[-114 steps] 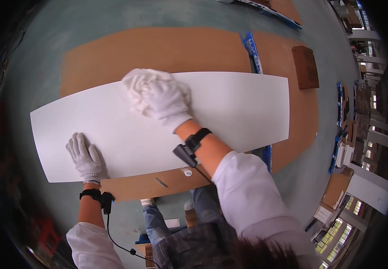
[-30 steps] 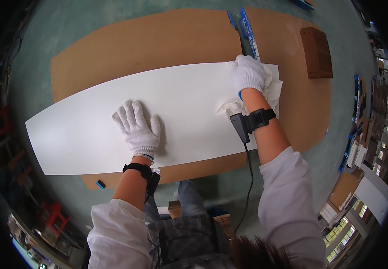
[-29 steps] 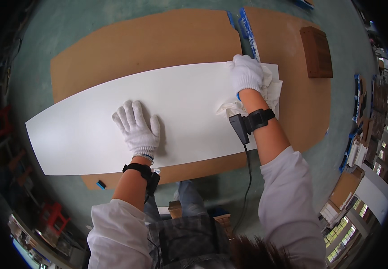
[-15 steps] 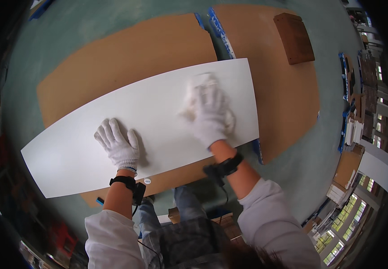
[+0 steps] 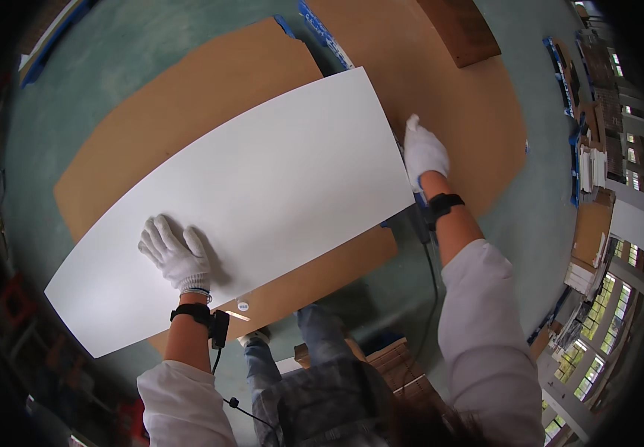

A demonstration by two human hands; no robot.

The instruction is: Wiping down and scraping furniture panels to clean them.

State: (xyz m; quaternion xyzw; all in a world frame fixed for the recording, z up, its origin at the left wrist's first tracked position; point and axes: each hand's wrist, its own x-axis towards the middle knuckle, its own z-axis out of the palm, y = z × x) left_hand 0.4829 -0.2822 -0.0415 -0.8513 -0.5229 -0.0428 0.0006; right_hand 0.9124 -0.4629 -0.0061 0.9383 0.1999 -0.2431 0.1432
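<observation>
Rested the left hand (image 5: 174, 253), with fingers spread, flat on the white panel (image 5: 277, 171) at lower left of the frame. Had the panel slanting across the centre, over brown sheeting (image 5: 188, 97). Held the curled right hand (image 5: 426, 153) just beside the panel's right edge, right of centre; could not tell whether grasping anything. Saw a brown block (image 5: 463, 33), upper right.
</observation>
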